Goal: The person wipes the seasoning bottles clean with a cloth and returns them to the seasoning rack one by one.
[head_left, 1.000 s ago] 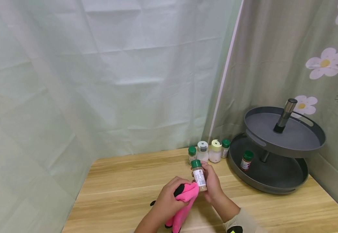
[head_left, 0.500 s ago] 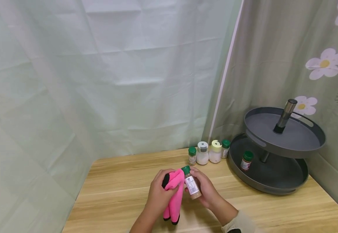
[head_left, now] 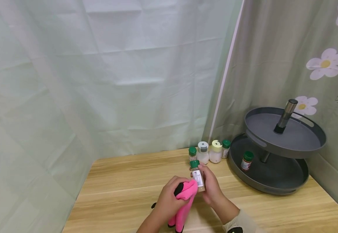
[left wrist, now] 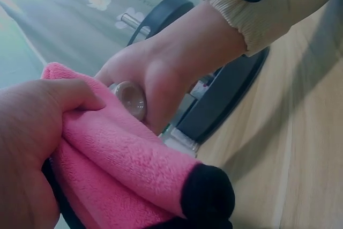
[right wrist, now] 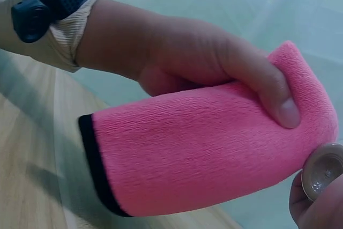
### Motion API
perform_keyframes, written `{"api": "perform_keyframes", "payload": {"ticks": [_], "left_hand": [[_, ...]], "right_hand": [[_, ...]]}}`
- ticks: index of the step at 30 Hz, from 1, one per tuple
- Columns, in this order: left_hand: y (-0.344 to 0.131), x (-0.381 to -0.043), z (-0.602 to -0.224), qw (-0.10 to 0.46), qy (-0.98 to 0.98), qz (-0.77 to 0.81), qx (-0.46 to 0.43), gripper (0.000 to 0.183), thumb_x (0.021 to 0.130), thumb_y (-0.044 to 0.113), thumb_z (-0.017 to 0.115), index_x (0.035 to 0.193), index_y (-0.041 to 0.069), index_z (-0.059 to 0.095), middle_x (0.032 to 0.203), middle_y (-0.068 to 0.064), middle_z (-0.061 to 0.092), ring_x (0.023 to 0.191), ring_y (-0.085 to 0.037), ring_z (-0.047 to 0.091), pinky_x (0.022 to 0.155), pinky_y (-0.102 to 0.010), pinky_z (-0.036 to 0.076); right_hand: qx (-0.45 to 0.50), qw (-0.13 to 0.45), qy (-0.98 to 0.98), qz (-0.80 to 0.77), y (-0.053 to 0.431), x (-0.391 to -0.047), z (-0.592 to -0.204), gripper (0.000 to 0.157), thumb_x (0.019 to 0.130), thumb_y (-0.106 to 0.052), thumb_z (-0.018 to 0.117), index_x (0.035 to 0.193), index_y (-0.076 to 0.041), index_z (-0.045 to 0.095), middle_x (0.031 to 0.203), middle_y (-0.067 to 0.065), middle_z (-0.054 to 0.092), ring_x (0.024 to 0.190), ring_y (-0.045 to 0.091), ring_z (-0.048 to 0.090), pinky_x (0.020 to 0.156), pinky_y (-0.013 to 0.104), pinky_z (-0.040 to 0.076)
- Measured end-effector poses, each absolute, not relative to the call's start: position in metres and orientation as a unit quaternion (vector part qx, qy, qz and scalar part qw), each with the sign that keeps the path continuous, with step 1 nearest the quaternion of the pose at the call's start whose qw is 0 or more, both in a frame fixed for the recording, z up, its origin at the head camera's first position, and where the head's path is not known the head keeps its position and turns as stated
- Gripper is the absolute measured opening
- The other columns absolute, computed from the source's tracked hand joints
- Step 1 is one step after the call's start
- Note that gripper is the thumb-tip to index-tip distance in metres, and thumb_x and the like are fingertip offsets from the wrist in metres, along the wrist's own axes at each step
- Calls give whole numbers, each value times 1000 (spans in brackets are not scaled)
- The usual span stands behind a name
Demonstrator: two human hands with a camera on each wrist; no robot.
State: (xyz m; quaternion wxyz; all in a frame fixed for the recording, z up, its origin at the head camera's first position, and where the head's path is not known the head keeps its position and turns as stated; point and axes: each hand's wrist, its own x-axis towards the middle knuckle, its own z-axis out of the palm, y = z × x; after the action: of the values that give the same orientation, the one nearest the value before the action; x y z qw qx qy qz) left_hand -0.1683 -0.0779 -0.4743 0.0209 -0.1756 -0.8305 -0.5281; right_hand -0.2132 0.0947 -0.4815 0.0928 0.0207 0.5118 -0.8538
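Note:
My left hand (head_left: 168,198) grips a folded pink cloth (head_left: 187,191) with black edging, whose loose end hangs down over the table. In my right hand (head_left: 212,187) is a spice jar (head_left: 197,178) with a green cap, a white label and brownish contents, tilted slightly and held above the wood. The cloth's bunched edge meets the lower part of the jar. From the left wrist, the jar's round base (left wrist: 130,100) shows just past the cloth. The right wrist view has the left thumb pressing along the pink cloth (right wrist: 198,148), beside the jar's base.
At the table's back edge stand a green-capped jar (head_left: 192,153), a grey-lidded jar (head_left: 203,153), a yellow-lidded jar (head_left: 215,152) and another green-capped jar (head_left: 225,149). To the right is a grey two-tier round tray (head_left: 276,191), with a green-capped jar (head_left: 247,161) on its lower tier.
Both hands dipped toward me and left with the jar tilting, the cloth near its cap. Now they are back up and right, the jar more upright and the cloth at its lower part.

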Motion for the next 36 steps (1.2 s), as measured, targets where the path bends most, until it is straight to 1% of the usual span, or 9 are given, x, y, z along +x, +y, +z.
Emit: {"api": "perform_keyframes", "payload": {"ticks": [5, 8, 11, 13, 16, 20, 24, 29, 36], "left_hand": [[-77, -167, -476, 17, -833, -518, -192, 51, 77, 4, 79, 116, 34, 67, 115, 11, 65, 106, -9, 62, 91, -24, 52], [-79, -169, -475, 20, -837, -518, -172, 46, 80, 9, 81, 116, 34, 66, 115, 11, 64, 107, -10, 62, 91, -24, 53], [-82, -171, -473, 30, -835, -532, -137, 44, 81, 12, 82, 117, 33, 66, 114, 10, 63, 106, -13, 61, 90, -26, 54], [-84, -173, -472, 41, -830, -544, -114, 45, 81, 12, 83, 117, 33, 66, 114, 9, 63, 106, -14, 61, 90, -26, 54], [-88, -176, -471, 67, -820, -563, -86, 47, 80, 9, 83, 117, 33, 65, 113, 8, 63, 105, -16, 60, 89, -27, 55], [-93, -179, -469, 96, -812, -574, -55, 46, 81, 11, 83, 117, 33, 65, 114, 8, 63, 106, -16, 61, 89, -31, 57], [-95, -180, -468, 99, -811, -575, -54, 46, 82, 11, 83, 118, 32, 65, 116, 6, 63, 108, -18, 61, 90, -32, 57], [-89, -177, -470, 81, -817, -561, -105, 50, 79, 5, 82, 118, 31, 66, 113, 7, 64, 106, -15, 61, 89, -26, 54], [-78, -169, -473, 33, -838, -516, -173, 50, 78, 7, 81, 118, 34, 66, 112, 11, 62, 105, -8, 60, 92, -25, 52]], "right_hand": [[26, 85, 509, -856, 98, -215, -480, 34, 106, -30, 38, 124, -4, 49, 96, 3, 60, 80, 12, 56, 70, 24, 52], [17, 104, 523, -846, 97, -214, -481, 39, 106, -32, 39, 119, 0, 56, 92, 2, 60, 77, 11, 58, 68, 24, 52], [-5, 131, 542, -830, 94, -213, -483, 44, 108, -34, 35, 124, 2, 56, 98, -1, 64, 84, 8, 62, 73, 23, 53], [-18, 150, 548, -823, 92, -211, -484, 49, 108, -34, 32, 135, 2, 51, 105, -3, 64, 91, 8, 61, 80, 23, 52], [-42, 178, 551, -814, 90, -208, -484, 54, 108, -33, 27, 151, -1, 35, 113, -5, 61, 98, 9, 58, 86, 27, 50], [-67, 201, 554, -805, 89, -207, -486, 57, 108, -31, 30, 158, -4, 24, 115, -3, 57, 99, 12, 55, 86, 31, 50], [-71, 187, 551, -810, 89, -207, -488, 52, 107, -31, 39, 153, -7, 33, 111, -2, 59, 92, 11, 57, 81, 30, 52], [-45, 140, 547, -824, 90, -207, -486, 45, 106, -30, 42, 143, -5, 41, 107, -2, 61, 89, 8, 59, 76, 26, 53], [29, 75, 531, -844, 92, -211, -483, 35, 105, -31, 42, 116, -1, 55, 93, 1, 60, 80, 8, 58, 67, 20, 51]]}}
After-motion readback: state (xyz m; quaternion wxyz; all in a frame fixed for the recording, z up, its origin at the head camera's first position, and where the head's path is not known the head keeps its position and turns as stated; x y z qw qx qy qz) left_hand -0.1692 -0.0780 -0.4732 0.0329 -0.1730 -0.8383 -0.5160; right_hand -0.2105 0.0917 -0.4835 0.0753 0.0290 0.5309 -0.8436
